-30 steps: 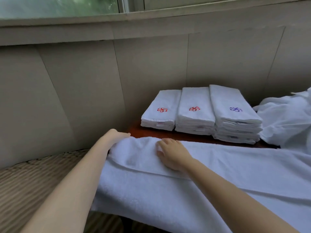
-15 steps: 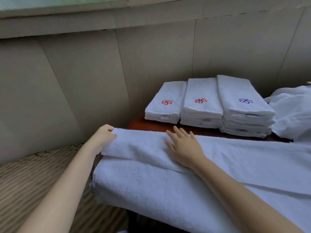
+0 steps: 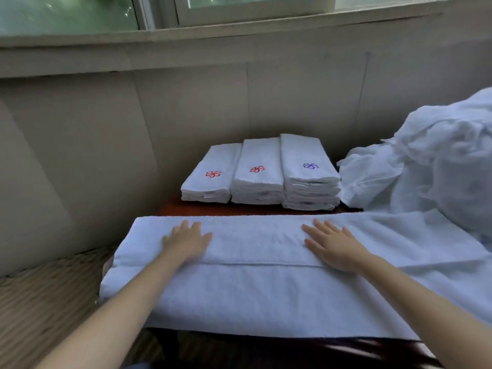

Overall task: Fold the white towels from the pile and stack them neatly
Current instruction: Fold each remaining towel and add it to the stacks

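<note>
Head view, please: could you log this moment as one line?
step: smoothing fold | left hand: flat on towel | right hand: flat on towel | folded stacks: three | unfolded pile: right

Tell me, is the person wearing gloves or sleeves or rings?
No. The left hand and right hand are bare, with no gloves, rings, watch or bracelets showing. Both forearms are bare too; no sleeve comes into view.

Hotel-like laundry corner: monogrammed towel stacks (image 3: 259, 171) under a window (image 3: 159, 12).

Beige panelled wall (image 3: 186, 107), window (image 3: 66, 12) above, dark wooden table (image 3: 213, 209), woven mat (image 3: 40, 302)
</note>
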Available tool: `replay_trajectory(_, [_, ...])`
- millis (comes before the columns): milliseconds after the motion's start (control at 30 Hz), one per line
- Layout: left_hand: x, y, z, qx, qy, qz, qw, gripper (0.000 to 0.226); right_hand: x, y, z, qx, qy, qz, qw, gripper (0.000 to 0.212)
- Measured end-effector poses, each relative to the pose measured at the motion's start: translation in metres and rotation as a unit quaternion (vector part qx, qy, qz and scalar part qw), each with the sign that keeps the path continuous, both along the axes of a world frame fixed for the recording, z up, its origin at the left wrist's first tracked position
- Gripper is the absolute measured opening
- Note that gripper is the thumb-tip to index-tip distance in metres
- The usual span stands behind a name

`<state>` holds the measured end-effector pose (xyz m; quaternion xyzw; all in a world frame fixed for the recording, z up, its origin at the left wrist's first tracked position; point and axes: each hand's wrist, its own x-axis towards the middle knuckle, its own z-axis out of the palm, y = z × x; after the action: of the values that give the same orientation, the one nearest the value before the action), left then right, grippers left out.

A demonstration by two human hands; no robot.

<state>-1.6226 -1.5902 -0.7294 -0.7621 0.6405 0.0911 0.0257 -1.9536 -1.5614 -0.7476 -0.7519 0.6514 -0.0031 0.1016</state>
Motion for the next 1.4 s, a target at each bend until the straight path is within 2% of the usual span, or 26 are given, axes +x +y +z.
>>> replay_trajectory(67, [-0.045,0.0,-0.009,0.021,0.022,-0.027,0.999,0.068,-0.046,0.016,0.001,0.0,0.015,-0.05,0.999,0.053])
replay_trajectory(267, [-0.158,0.014,-0.032,-0.015,0.03,-0.184,0.982,0.07,-0.136,0.078,0.0,-0.03,0.019,-0.189,0.981,0.049])
replay_trajectory(367, [-0.173,0.016,-0.037,-0.042,0.027,-0.22,0.974,0.068,-0.139,0.089,0.007,-0.038,0.011,-0.211,0.977,0.048])
replay_trajectory(500, [-0.154,-0.001,-0.034,-0.045,0.028,-0.27,0.961,0.062,-0.125,0.093,0.025,-0.039,0.052,-0.222,0.973,0.041])
replay_trajectory(567, [-0.145,-0.01,-0.026,-0.037,0.043,-0.27,0.961,0.051,-0.122,0.097,0.029,-0.038,0.027,-0.215,0.975,0.034])
replay_trajectory(633, [-0.148,-0.013,-0.012,-0.047,0.075,-0.24,0.967,0.021,-0.127,0.105,0.031,-0.061,0.006,-0.23,0.971,0.03])
replay_trajectory(667, [-0.157,-0.011,-0.004,-0.062,0.074,-0.225,0.969,0.014,-0.131,0.109,0.033,-0.09,0.0,-0.247,0.965,0.028])
replay_trajectory(733, [-0.186,-0.003,0.002,-0.109,0.047,-0.231,0.966,0.016,-0.144,0.116,0.031,-0.149,-0.004,-0.278,0.949,0.018])
replay_trajectory(767, [-0.203,0.004,0.0,-0.119,0.057,-0.251,0.959,0.018,-0.151,0.118,0.028,-0.159,-0.009,-0.292,0.943,0.022])
replay_trajectory(867, [-0.253,0.033,-0.017,-0.054,0.08,-0.323,0.941,0.048,-0.171,0.118,0.017,-0.157,-0.102,-0.346,0.919,0.044])
replay_trajectory(933, [-0.271,0.043,-0.025,-0.035,0.047,-0.348,0.936,0.056,-0.183,0.114,0.012,-0.178,-0.194,-0.383,0.886,0.04])
replay_trajectory(967, [-0.274,0.043,-0.027,-0.034,0.044,-0.352,0.934,0.058,-0.189,0.112,0.01,-0.188,-0.225,-0.391,0.873,0.031])
replay_trajectory(1033, [-0.275,0.041,-0.029,-0.022,0.041,-0.353,0.934,0.059,-0.194,0.107,0.007,-0.177,-0.24,-0.385,0.874,0.017])
replay_trajectory(1100, [-0.273,0.039,-0.029,-0.006,0.032,-0.354,0.935,0.061,-0.197,0.102,0.007,-0.158,-0.219,-0.372,0.888,0.02])
replay_trajectory(1167, [-0.274,0.038,-0.025,0.015,0.029,-0.358,0.933,0.062,-0.206,0.099,0.012,-0.179,-0.22,-0.386,0.877,0.018])
replay_trajectory(1267, [-0.276,0.035,-0.015,0.067,0.079,-0.363,0.926,0.055,-0.223,0.098,0.024,-0.206,-0.311,-0.405,0.835,0.026])
replay_trajectory(1333, [-0.271,0.036,-0.009,0.099,0.112,-0.377,0.914,0.053,-0.225,0.098,0.026,-0.152,-0.374,-0.377,0.834,0.031])
replay_trajectory(1400, [-0.263,0.04,-0.008,0.108,0.109,-0.401,0.903,0.055,-0.217,0.1,0.028,-0.092,-0.426,-0.375,0.818,0.037])
